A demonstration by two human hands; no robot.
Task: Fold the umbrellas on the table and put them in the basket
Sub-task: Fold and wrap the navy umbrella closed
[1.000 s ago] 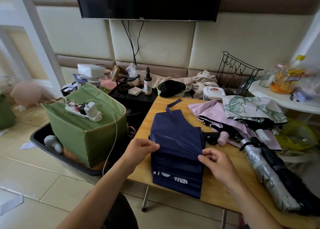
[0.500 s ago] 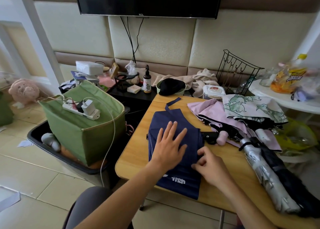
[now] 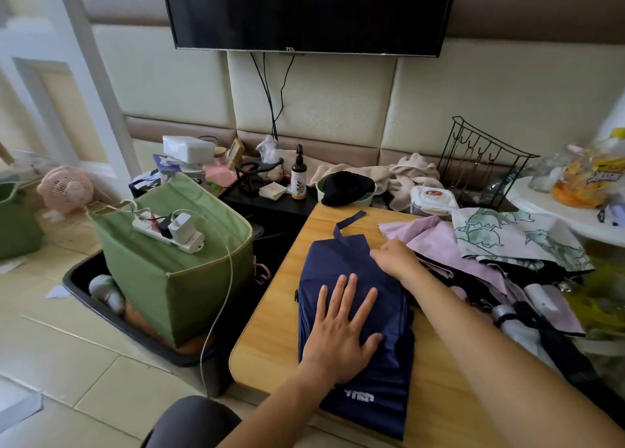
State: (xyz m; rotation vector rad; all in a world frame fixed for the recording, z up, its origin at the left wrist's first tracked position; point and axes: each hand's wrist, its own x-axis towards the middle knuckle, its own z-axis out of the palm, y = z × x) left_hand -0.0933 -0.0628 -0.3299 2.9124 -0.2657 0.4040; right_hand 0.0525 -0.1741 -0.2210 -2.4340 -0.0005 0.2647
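Left hand (image 3: 341, 332) is pressing flat, fingers spread, on the navy umbrella (image 3: 355, 312) lying on the tabletop (image 3: 270, 339). Right hand (image 3: 395, 256) is touching its far edge; curl unclear. Fabric is looking soft, light, slippery; grip the stiff folded core under the palm.

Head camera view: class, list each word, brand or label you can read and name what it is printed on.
"TCL": lower bezel of the black wall television.
White print on the navy blue folded umbrella: unclear.
Brown spray bottle label: too small.
Yellow snack bag lettering: blurred.
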